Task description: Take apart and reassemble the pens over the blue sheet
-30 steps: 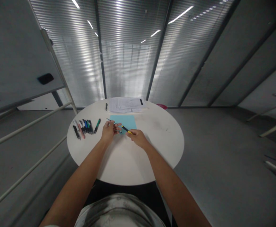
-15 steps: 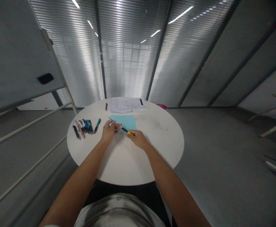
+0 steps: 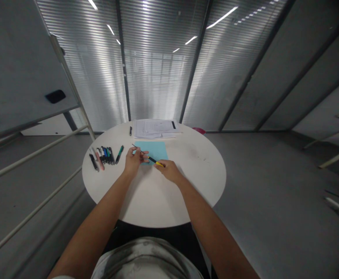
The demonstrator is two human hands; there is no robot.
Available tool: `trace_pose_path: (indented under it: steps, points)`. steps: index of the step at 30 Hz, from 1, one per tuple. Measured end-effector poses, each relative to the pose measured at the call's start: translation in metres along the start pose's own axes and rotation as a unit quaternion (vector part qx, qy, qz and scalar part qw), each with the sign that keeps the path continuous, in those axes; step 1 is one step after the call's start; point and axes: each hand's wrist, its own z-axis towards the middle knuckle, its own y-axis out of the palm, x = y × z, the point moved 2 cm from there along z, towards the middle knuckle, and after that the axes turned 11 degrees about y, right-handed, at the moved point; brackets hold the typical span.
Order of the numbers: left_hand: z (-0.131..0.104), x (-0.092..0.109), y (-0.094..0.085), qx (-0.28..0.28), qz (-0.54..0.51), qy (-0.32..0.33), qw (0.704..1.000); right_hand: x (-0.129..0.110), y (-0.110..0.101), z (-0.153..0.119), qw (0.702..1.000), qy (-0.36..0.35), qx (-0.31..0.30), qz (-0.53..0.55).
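Over the light blue sheet [image 3: 156, 147], my left hand [image 3: 133, 161] pinches a thin dark rod [image 3: 137, 147] between thumb and fingertips, its other fingers loosely spread. My right hand [image 3: 170, 170] is closed around the yellow end of a slim yellow-and-black handle [image 3: 153, 159], which points up and left toward my left fingers. Rod and handle lie nearly in one line. Whether they join is hidden at my left fingers. Both hands are just above the round white table [image 3: 158, 205].
Several pens [image 3: 107, 155] lie grouped at the table's left, with a green-and-black pen [image 3: 119, 154] beside them. Printed papers [image 3: 154, 130] and a small dark pen [image 3: 130, 131] lie at the far edge. A whiteboard stand [image 3: 35, 157] is close on the left.
My left hand and the thin rod have shifted very slightly to the left. The right hand stays almost in place with the yellow-and-black handle.
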Motion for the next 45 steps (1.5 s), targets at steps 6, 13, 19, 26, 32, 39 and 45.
trace_pose_path:
  steps: [6, 13, 19, 26, 32, 39, 45]
  points:
    - [-0.001, 0.002, 0.002, -0.014, 0.019, -0.005, 1.0, 0.002, 0.002, 0.002, 1.0, 0.003, 0.002, -0.006]
    - [-0.001, -0.001, 0.0, -0.043, 0.02, -0.014, 0.999, 0.001, 0.001, 0.001, 1.0, 0.008, 0.002, -0.004]
    - [-0.008, -0.001, 0.002, -0.125, 0.067, -0.034, 0.989, 0.002, 0.002, 0.001, 1.0, 0.007, 0.013, 0.001]
    - [-0.011, 0.0, 0.003, -0.193, 0.075, -0.063, 0.976, 0.0, 0.001, 0.002, 1.0, 0.011, 0.01, 0.019]
    - [-0.014, 0.002, 0.005, -0.214, 0.033, -0.083, 0.973, -0.002, 0.0, 0.002, 0.999, 0.021, 0.006, 0.043]
    - [-0.006, 0.007, -0.003, -0.128, 0.071, -0.04, 0.988, 0.003, 0.002, 0.005, 0.997, 0.031, 0.026, 0.073]
    - [0.012, 0.003, -0.026, 0.01, 0.156, 0.022, 0.988, 0.006, -0.004, 0.005, 0.994, 0.048, 0.089, 0.034]
